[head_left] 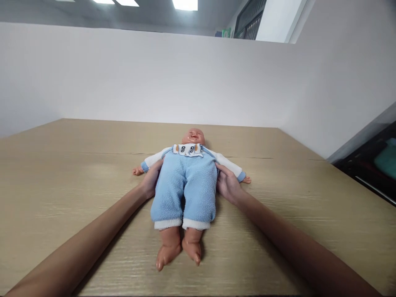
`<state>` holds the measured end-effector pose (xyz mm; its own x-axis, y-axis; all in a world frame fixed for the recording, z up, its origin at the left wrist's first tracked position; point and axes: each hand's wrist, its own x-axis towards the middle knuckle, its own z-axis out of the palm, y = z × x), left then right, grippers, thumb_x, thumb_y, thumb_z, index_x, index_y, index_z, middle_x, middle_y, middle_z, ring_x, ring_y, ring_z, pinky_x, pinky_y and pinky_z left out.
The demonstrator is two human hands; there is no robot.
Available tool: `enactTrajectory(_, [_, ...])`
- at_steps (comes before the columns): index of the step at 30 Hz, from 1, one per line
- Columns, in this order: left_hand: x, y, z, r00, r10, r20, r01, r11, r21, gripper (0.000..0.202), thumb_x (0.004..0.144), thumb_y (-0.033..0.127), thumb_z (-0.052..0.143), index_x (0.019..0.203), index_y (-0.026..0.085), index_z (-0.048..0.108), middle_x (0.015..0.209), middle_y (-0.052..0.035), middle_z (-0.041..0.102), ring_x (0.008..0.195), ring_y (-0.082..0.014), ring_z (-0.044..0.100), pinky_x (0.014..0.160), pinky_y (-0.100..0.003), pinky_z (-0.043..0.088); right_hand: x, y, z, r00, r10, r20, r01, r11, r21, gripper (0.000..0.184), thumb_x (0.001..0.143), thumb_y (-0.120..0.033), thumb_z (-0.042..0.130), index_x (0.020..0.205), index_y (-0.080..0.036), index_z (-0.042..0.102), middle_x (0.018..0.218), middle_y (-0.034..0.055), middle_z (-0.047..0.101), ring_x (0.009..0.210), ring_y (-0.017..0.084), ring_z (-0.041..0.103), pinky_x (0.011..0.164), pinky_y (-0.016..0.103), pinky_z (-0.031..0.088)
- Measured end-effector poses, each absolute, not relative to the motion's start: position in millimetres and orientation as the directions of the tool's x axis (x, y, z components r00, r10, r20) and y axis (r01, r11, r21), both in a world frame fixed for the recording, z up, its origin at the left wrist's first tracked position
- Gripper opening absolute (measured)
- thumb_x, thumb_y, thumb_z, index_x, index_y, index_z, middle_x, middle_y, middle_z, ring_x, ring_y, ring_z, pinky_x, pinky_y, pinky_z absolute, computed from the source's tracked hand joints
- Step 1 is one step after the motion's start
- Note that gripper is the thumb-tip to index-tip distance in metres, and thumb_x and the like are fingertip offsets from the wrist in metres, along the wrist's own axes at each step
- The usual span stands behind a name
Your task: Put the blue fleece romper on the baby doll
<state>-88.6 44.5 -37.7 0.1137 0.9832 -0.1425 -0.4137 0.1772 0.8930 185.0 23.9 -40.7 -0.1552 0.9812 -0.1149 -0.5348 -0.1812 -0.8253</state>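
Observation:
A baby doll (185, 185) lies on its back on the wooden table, its feet toward me and its head at the far end. It wears fluffy light blue trousers with white cuffs and a white-sleeved top, with a cartoon face at the chest. My left hand (151, 180) grips the doll's left-of-view side at the hip, the fingertips partly hidden behind the cloth. On the opposite side my right hand (228, 183) holds the hip, thumb on top of the blue cloth and the other fingers tucked underneath. Both doll arms are spread outward.
The wooden table (77, 165) stretches out around the doll, with a thin seam across it. A white partition wall (148, 78) rises behind. At the right edge stands a dark object (365, 161) with a green patch.

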Motion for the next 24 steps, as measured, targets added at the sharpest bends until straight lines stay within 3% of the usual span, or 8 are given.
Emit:
enactTrajectory(4, [-90, 50, -41, 0.105, 0.988, -0.113, -0.434, 0.148, 0.889, 0.028, 0.078, 0.040, 0.082, 0.093, 0.019, 0.072, 0.085, -0.0015, 0.077, 0.095, -0.0271, 0.071, 0.088, -0.035, 0.053, 185, 25, -44, -0.087, 0.991, -0.097, -0.542, -0.129, -0.830, 0.035, 0.082, -0.042, 0.075, 0.112, -0.026, 0.077, 0.116, 0.0020, 0.084, 0.126, 0.029, 0.070, 0.114, 0.043, 0.054])
enactTrajectory(11, [-92, 55, -49, 0.110, 0.994, -0.001, -0.453, 0.051, 0.890, 0.028, 0.078, 0.040, 0.072, 0.098, 0.020, 0.069, 0.094, -0.0030, 0.076, 0.105, -0.0300, 0.066, 0.098, -0.038, 0.049, 190, 27, -44, -0.133, 0.989, -0.067, -0.516, -0.127, -0.847, 0.041, 0.084, -0.050, 0.070, 0.118, -0.027, 0.078, 0.110, 0.0038, 0.085, 0.116, 0.032, 0.075, 0.106, 0.048, 0.057])
enactTrajectory(16, [-94, 64, -49, 0.149, 0.985, 0.084, -0.469, -0.004, 0.883, 0.023, 0.080, 0.034, 0.076, 0.095, 0.020, 0.065, 0.090, -0.0006, 0.070, 0.092, -0.0230, 0.063, 0.090, -0.033, 0.048, 193, 28, -48, -0.116, 0.992, -0.042, -0.526, -0.097, -0.845, 0.034, 0.088, -0.044, 0.069, 0.115, -0.026, 0.078, 0.112, 0.0025, 0.085, 0.121, 0.031, 0.073, 0.110, 0.045, 0.055])
enactTrajectory(20, [-95, 70, -52, 0.159, 0.980, 0.119, -0.445, -0.036, 0.895, 0.027, 0.083, 0.036, 0.079, 0.103, 0.020, 0.069, 0.103, -0.0023, 0.072, 0.099, -0.0231, 0.063, 0.090, -0.031, 0.046, 192, 27, -50, -0.056, 0.998, -0.026, -0.529, -0.052, -0.847, 0.029, 0.087, -0.042, 0.071, 0.110, -0.026, 0.078, 0.113, 0.0019, 0.083, 0.124, 0.031, 0.070, 0.114, 0.046, 0.052])
enactTrajectory(24, [-97, 71, -53, 0.185, 0.974, 0.131, -0.400, -0.047, 0.915, 0.029, 0.085, 0.037, 0.081, 0.106, 0.019, 0.073, 0.103, -0.0030, 0.071, 0.097, -0.0226, 0.060, 0.088, -0.031, 0.044, 188, 23, -46, 0.013, 0.997, 0.079, -0.539, 0.074, -0.839, 0.016, 0.084, -0.034, 0.076, 0.098, -0.026, 0.075, 0.112, 0.0000, 0.081, 0.128, 0.029, 0.067, 0.119, 0.044, 0.048])
